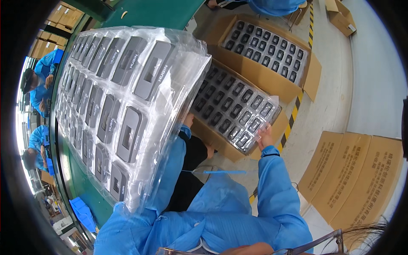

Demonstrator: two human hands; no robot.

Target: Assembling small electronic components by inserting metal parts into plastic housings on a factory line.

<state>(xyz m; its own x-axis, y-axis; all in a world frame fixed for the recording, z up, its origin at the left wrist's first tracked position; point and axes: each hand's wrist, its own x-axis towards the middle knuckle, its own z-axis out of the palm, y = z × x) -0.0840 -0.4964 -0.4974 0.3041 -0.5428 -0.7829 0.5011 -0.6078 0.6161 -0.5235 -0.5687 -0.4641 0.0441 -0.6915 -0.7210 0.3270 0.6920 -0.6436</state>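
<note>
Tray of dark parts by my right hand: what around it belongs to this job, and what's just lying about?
Seems part of the job:
clear tray, right hand at its corner
left hand, mostly hidden
open carton around the tray
tray stack of grey casings, probably

Apparently just lying about:
brown cardboard, right
small open box, top right
blue bin, lower left

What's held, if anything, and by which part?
Right hand: the clear tray in the nearer box, by its right edge. Left hand: partly hidden, hold can't be told.

Pale lettering (163, 73) on grey casings (135, 119), dark characters (376, 194) on brown cartons (345, 171), perhaps a label (351, 27) on another box (338, 18)
</note>
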